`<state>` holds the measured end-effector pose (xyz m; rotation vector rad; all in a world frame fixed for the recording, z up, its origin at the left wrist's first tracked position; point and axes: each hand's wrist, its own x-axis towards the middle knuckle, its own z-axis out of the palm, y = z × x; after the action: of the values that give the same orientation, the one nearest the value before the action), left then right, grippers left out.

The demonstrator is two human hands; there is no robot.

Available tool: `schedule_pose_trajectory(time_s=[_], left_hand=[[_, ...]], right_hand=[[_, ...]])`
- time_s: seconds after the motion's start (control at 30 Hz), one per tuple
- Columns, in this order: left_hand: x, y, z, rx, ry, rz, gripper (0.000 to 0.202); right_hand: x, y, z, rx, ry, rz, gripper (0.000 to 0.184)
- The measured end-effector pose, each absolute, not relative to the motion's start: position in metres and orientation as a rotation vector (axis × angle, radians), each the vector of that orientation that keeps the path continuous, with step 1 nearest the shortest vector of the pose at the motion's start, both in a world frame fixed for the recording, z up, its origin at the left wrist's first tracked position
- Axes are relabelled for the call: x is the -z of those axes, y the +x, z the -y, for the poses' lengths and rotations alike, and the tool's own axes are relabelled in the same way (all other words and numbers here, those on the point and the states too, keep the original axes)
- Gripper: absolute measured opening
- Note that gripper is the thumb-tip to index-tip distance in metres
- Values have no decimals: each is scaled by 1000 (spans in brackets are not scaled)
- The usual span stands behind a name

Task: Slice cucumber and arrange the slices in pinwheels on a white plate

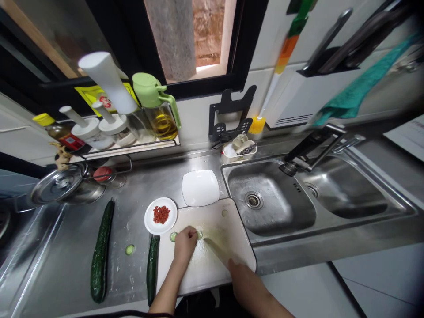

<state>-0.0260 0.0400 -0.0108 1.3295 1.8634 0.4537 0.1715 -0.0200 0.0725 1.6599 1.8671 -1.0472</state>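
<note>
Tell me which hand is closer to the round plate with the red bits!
Left. The left hand is over the cutting board, just right of the round plate and lower in the picture; the right hand, holding the knife, is farther right.

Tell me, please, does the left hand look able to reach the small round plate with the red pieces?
Probably yes. The plate lies near the left hand, at a corner of the cutting board; nothing tall stands between, only a flat cucumber slice beside the way.
</note>
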Motion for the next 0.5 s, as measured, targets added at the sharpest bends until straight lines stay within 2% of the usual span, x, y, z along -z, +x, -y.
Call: schedule_pose_trajectory(time_s=[0.5], left_hand=[[6,-33,-31,-343,1224,-1951,13]], right_hand=[[-72,146,15,1052,1642,-1878,48]])
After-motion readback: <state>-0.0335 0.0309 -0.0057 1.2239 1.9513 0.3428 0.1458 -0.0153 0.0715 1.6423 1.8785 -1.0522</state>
